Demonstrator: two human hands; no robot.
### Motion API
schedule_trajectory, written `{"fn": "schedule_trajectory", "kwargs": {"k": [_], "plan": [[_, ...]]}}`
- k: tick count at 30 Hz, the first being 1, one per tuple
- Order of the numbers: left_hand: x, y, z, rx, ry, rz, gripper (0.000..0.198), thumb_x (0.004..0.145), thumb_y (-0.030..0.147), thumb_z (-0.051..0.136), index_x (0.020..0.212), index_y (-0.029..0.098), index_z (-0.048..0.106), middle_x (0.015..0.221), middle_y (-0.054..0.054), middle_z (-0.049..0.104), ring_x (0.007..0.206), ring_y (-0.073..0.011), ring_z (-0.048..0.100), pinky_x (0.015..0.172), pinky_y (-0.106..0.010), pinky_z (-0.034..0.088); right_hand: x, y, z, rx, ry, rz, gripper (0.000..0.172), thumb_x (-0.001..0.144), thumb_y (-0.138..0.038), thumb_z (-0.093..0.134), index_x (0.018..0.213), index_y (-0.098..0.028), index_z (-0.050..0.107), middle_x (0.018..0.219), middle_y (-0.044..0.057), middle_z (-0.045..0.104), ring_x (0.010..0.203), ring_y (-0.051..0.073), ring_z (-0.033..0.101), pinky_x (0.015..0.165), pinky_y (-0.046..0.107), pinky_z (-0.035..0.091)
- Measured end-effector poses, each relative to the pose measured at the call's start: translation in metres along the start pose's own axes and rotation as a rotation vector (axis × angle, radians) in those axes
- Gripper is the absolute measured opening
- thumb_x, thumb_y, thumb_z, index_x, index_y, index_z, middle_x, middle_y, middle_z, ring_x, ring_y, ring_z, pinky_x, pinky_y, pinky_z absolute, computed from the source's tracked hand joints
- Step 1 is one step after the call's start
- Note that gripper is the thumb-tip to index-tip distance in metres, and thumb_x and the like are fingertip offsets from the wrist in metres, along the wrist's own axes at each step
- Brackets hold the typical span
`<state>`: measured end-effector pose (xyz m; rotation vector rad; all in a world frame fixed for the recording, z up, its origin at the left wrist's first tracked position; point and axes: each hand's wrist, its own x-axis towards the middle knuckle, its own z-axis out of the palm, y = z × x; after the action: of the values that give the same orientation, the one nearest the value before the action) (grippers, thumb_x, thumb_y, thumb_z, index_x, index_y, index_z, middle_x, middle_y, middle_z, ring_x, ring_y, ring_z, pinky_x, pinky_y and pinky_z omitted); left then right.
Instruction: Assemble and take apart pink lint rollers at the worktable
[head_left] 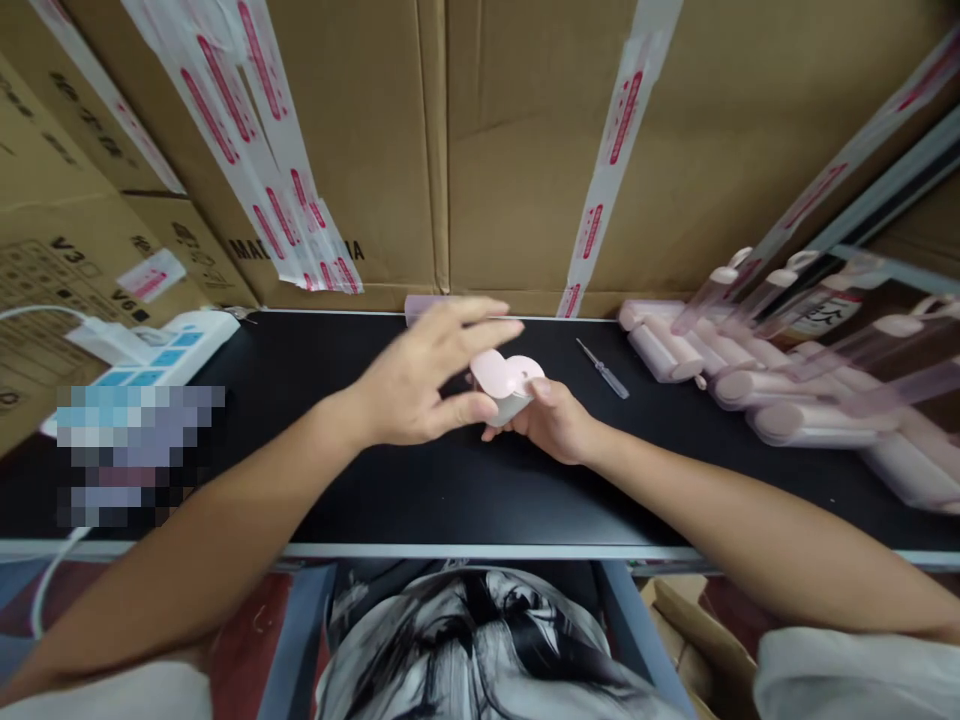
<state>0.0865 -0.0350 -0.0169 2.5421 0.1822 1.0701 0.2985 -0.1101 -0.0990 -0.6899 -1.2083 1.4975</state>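
Above the middle of the black table, my right hand (559, 425) grips a small pale case (514, 405) with a whitish body and a pink top of two rounded lobes. The right thumb presses on the top's right edge, near a small dark hole. My left hand (420, 380) hovers at the case's left side with its fingers stretched and apart. Its thumb tip is at the case's edge; whether it touches I cannot tell. A translucent lilac piece (421, 307) lies behind my left hand, partly hidden by it. A small screwdriver (602, 368) with a clear handle rests to the right.
Several pale pink double-barrelled cases (821, 420) and clear tubes with loops crowd the right side. At left lies a white power strip (161, 355) with a plugged-in charger, beside a blurred-out patch. Taped cardboard boxes (517, 150) wall off the back. The table's pale front edge (487, 551) runs before me.
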Motion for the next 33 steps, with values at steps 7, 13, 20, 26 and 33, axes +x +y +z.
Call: {"fn": "schedule_trajectory", "kwargs": {"k": [7, 13, 20, 26, 33], "plan": [[-0.006, -0.013, 0.018, 0.036, -0.198, 0.136, 0.052, 0.095, 0.060, 0.064, 0.126, 0.020, 0.072, 0.131, -0.017, 0.074, 0.121, -0.0306, 0.070, 0.109, -0.047, 0.055, -0.001, -0.017, 0.004, -0.043, -0.248, 0.320, 0.074, 0.085, -0.086, 0.051, 0.098, -0.015, 0.066, 0.081, 0.007, 0.069, 0.070, 0.021, 0.072, 0.049, 0.026, 0.054], [-0.013, -0.001, 0.024, 0.205, -0.132, 0.177, 0.045, 0.105, 0.050, 0.047, 0.119, 0.016, 0.072, 0.118, -0.018, 0.078, 0.111, -0.0284, 0.074, 0.102, -0.044, 0.058, -0.006, -0.027, 0.014, -0.006, -0.242, 0.449, 0.072, 0.084, -0.085, 0.048, 0.099, -0.016, 0.065, 0.083, 0.008, 0.070, 0.063, 0.020, 0.070, 0.044, 0.024, 0.051], [-0.015, 0.013, 0.027, 0.277, 0.012, 0.278, 0.037, 0.107, 0.041, 0.043, 0.119, 0.017, 0.068, 0.105, -0.014, 0.078, 0.099, -0.0254, 0.075, 0.092, -0.039, 0.061, -0.010, -0.034, 0.027, 0.060, -0.264, 0.499, 0.063, 0.082, -0.076, 0.053, 0.098, -0.017, 0.065, 0.079, 0.006, 0.071, 0.060, 0.019, 0.070, 0.043, 0.022, 0.049], [-0.015, 0.015, 0.027, 0.291, 0.022, 0.246, 0.038, 0.108, 0.040, 0.038, 0.111, 0.018, 0.069, 0.096, -0.012, 0.077, 0.090, -0.0232, 0.074, 0.085, -0.036, 0.060, -0.009, -0.034, 0.030, 0.079, -0.278, 0.538, 0.066, 0.084, -0.076, 0.048, 0.104, -0.016, 0.066, 0.081, 0.007, 0.071, 0.056, 0.018, 0.068, 0.041, 0.023, 0.047], [-0.013, 0.010, 0.016, 0.197, -0.085, 0.120, 0.035, 0.104, 0.045, 0.051, 0.108, 0.018, 0.072, 0.091, -0.010, 0.075, 0.081, -0.0199, 0.070, 0.078, -0.032, 0.058, -0.008, -0.023, 0.024, -0.035, -0.192, 0.447, 0.070, 0.083, -0.083, 0.055, 0.102, -0.016, 0.065, 0.083, 0.006, 0.068, 0.059, 0.017, 0.068, 0.041, 0.021, 0.047]]}}
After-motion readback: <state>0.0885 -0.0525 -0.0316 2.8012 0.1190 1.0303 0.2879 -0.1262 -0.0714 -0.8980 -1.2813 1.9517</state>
